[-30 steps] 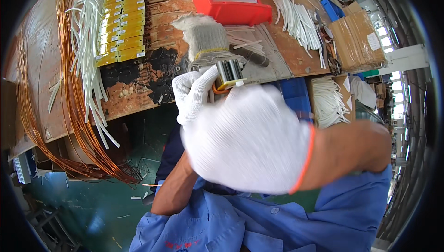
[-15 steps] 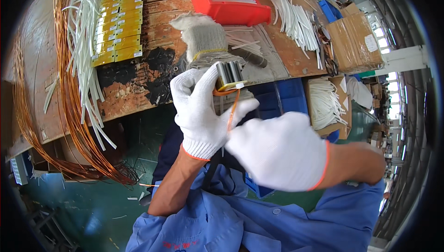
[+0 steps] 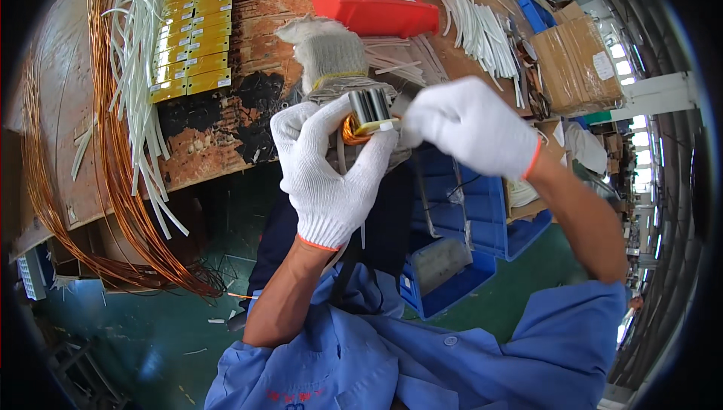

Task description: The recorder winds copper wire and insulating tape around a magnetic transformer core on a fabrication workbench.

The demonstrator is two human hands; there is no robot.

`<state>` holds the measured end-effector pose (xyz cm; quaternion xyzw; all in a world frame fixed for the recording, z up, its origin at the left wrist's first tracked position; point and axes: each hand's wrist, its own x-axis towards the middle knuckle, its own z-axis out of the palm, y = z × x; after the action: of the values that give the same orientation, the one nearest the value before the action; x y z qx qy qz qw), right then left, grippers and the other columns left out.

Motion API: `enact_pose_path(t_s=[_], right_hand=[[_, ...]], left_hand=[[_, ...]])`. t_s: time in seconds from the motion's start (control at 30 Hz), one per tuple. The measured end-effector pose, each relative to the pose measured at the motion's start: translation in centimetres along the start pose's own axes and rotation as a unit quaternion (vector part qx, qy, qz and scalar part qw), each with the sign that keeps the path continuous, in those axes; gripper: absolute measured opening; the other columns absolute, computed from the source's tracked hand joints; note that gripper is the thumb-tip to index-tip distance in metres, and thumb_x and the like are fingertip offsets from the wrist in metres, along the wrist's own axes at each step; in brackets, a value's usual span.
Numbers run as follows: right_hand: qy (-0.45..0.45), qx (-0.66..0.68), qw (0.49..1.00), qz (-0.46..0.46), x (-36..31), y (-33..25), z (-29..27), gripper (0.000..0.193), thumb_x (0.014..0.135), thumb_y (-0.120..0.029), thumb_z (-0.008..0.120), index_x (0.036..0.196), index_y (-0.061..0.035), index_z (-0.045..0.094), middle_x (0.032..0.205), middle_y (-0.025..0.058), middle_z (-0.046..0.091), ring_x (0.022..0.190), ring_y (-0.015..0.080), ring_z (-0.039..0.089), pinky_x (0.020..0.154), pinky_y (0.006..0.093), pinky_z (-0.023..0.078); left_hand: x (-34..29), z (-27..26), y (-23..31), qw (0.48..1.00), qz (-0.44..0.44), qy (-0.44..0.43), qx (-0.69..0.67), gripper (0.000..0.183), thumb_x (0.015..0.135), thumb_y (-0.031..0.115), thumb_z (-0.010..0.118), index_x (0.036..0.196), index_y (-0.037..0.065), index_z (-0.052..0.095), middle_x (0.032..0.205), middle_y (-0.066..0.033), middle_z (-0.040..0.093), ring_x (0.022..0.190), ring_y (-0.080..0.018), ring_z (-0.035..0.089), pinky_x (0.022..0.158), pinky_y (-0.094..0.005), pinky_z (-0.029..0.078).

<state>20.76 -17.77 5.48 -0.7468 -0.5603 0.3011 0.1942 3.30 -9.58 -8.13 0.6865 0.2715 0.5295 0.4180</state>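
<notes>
My left hand (image 3: 329, 165), in a white knit glove with an orange cuff, is closed round a small wire coil (image 3: 355, 130). Copper-coloured turns show at its side, and dark metal cylinders (image 3: 369, 106) stand out of its top above a yellowish plate with a white tab. Just right of the coil is my right hand (image 3: 471, 124), gloved alike, with fingers curled together. Motion smears its fingertips, and whatever they pinch cannot be made out. Behind the coil, a grey-white cloth-wrapped bundle (image 3: 331, 56) rests at the table's edge.
Long copper wires (image 3: 113, 161) and white sleeves (image 3: 132, 56) hang over the table (image 3: 248, 30) at left, beside yellow flat pieces (image 3: 192, 41). A red bin (image 3: 374, 15) stands at the back. White tubes (image 3: 474, 30) and a cardboard box (image 3: 576, 64) lie right. Blue bins (image 3: 482, 207) sit below.
My right hand has swung up and away from below the coil to its right side. The orange strand that stretched down from the coil no longer shows there. My left hand stays nearly in place.
</notes>
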Motion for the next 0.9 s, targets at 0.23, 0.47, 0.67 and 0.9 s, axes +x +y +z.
enact_pose_path(t_s=[0.23, 0.47, 0.67, 0.9], right_hand=[[0.077, -0.334, 0.921, -0.183, -4.3, -1.6, 3.4, 0.013, 0.099, -0.019, 0.069, 0.096, -0.0078, 0.074, 0.085, 0.0121, 0.068, 0.078, 0.0339, 0.075, 0.07, 0.0484, 0.061], [0.059, -0.397, 0.906, -0.135, -4.3, -3.7, 4.6, 0.011, 0.091, -0.018, 0.066, 0.09, -0.0071, 0.069, 0.076, 0.0133, 0.07, 0.07, 0.0319, 0.076, 0.057, 0.048, 0.059], [-0.016, -0.49, 0.851, -0.188, -5.1, -9.8, 5.2, 0.024, 0.085, -0.02, 0.069, 0.097, 0.0006, 0.07, 0.074, 0.0107, 0.067, 0.06, 0.0236, 0.07, 0.048, 0.0399, 0.051], [-0.089, -0.423, 0.812, -0.393, 10.5, -8.0, -0.7, 0.023, 0.088, -0.024, 0.075, 0.087, -0.0014, 0.078, 0.08, 0.0137, 0.075, 0.072, 0.033, 0.074, 0.066, 0.0461, 0.059]], left_hand=[[0.8, -1.5, 0.9, 0.993, -0.067, -0.08, -0.047, 0.04, 0.087, 0.015, 0.087, 0.124, -0.001, 0.08, 0.11, -0.0121, 0.064, 0.109, -0.0267, 0.06, 0.099, -0.039, 0.052], [1.0, -1.0, -0.9, 0.997, 0.034, -0.064, -0.039, 0.04, 0.087, 0.011, 0.084, 0.124, -0.002, 0.079, 0.111, -0.0151, 0.065, 0.112, -0.0306, 0.059, 0.101, -0.0428, 0.051], [0.2, -0.9, -1.7, 0.991, 0.121, -0.04, 0.035, 0.081, 0.073, 0.031, 0.103, 0.141, 0.002, 0.07, 0.123, -0.0199, 0.063, 0.114, -0.0375, 0.062, 0.099, -0.0478, 0.053], [1.0, -0.8, -0.7, 0.998, 0.037, -0.037, 0.038, 0.052, 0.076, 0.023, 0.099, 0.117, -0.001, 0.079, 0.112, -0.0111, 0.067, 0.106, -0.0262, 0.066, 0.092, -0.0393, 0.056]])
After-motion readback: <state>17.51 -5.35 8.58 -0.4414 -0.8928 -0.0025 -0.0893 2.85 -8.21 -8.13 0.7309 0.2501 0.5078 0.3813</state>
